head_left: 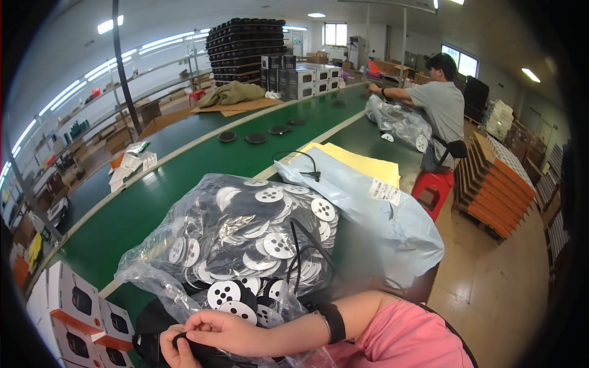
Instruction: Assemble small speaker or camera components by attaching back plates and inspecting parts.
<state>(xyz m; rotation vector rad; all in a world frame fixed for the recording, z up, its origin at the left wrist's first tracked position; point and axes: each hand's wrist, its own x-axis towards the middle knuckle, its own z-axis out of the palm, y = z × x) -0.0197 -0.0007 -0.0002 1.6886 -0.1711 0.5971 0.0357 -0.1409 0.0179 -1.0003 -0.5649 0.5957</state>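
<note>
Close together at the lower edge, my right hand [215,328] and my left hand [174,352] both pinch a small black piece [179,338]. Its exact kind is hidden by my fingers. Dark material [150,322] lies beside and beneath the hands. Just beyond them a large clear plastic bag [147,257] lies on the bench, full of round black discs with white, holed faces. A few of these discs [224,295] show at the bag's near opening, next to my right hand. Black cable loops [294,245] run over the bag's right part.
A green conveyor belt [165,184] runs beyond, carrying several dark discs [256,138]. Printed boxes [76,297] stand at left. A pale blue plastic bag [380,221] lies right, over a yellow sheet [362,164]. A co-worker [438,104] sits farther along with another bag.
</note>
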